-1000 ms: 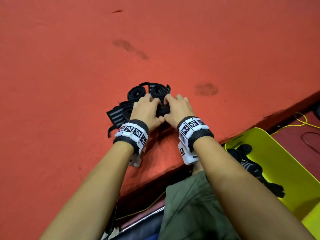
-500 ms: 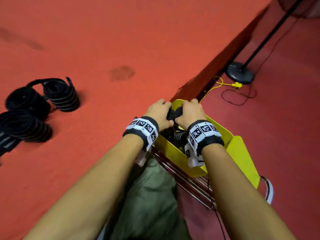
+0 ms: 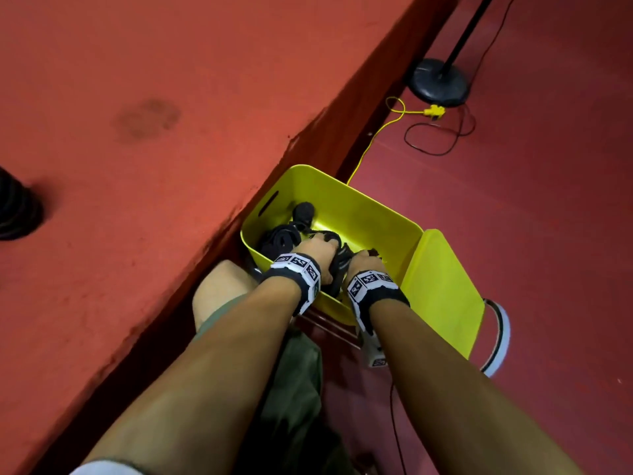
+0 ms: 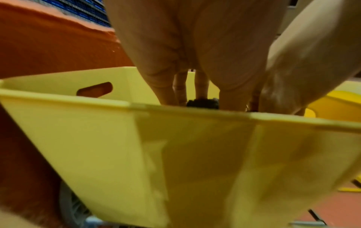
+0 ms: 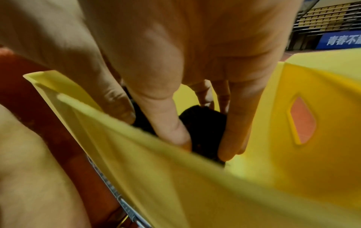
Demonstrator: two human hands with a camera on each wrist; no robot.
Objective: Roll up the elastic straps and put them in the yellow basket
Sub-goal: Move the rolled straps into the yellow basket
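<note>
With the red tabletop (image 3: 137,166) filling the left, yellow basket (image 3: 376,214) sits on the floor against its near-right edge. Both hands are inside: left hand (image 3: 313,250) and right hand (image 3: 363,264) together grip one rolled black strap (image 5: 203,123), fingers curled round it. More rolled straps (image 3: 284,236) lie in the basket's far-left part.

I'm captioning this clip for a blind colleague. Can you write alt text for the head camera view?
Seen from above, a person's left hand and right hand reach into a yellow basket beside a red platform, holding a rolled black strap between them. More black straps already lie inside.
</note>
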